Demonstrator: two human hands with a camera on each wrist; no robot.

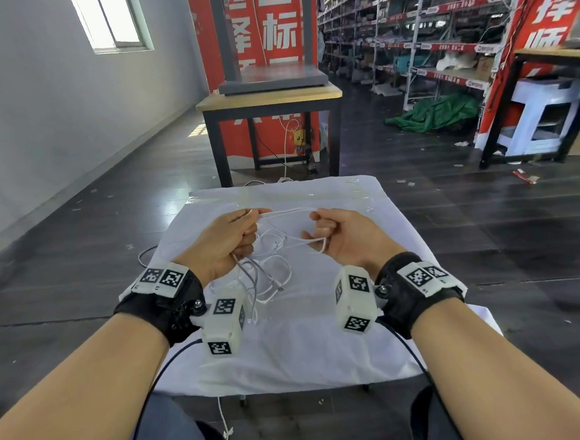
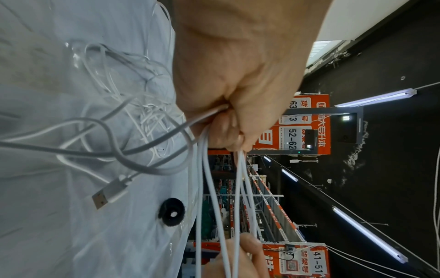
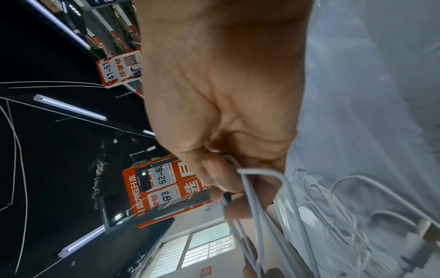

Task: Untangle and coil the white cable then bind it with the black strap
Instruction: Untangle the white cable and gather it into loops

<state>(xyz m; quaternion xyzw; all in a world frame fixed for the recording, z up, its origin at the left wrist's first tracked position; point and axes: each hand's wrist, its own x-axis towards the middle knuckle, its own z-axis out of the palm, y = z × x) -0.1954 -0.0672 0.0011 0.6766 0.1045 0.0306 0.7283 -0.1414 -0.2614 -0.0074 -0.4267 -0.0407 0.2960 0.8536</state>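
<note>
1. Work surface: the small counter (image 1: 324, 342), draped in white cloth under a clear plastic sheet, carries the loose part of the job. Keep both forearms above it so that any dropped strand lands on the cloth.

2. Task item: the thin white USB cable (image 1: 283, 219) runs in several strands between your two hands, held above the counter. The rest hangs from the left hand in a tangle of loops (image 2: 123, 131) lying on the cloth, with the metal USB plug (image 2: 104, 197) at the free end.

3. Left hand (image 1: 225, 239): fingers are curled into a fist around the bundle of strands. Judged from these views, this hand is the anchor; keep the clasp firm enough that gathered turns do not slip out.

4. Right hand (image 1: 345, 237): thumb and fingers are curled around the far end of the same strands, where the cable bends back on itself. Use this hand to set loop length; keep each turn the same span as the one before.

5. Step in hand (judgement): coiling has begun, but the hanging section is not yet untangled. Feed it in one strand at a time and clear each crossing before it reaches the left hand. Pulling hard on a snag would probably tighten it.

6. Binding item: the small rolled black hook-and-loop strap (image 2: 171, 211) lies on the cloth near the plug, unused. Leave it until the plug end is gathered in.
</note>
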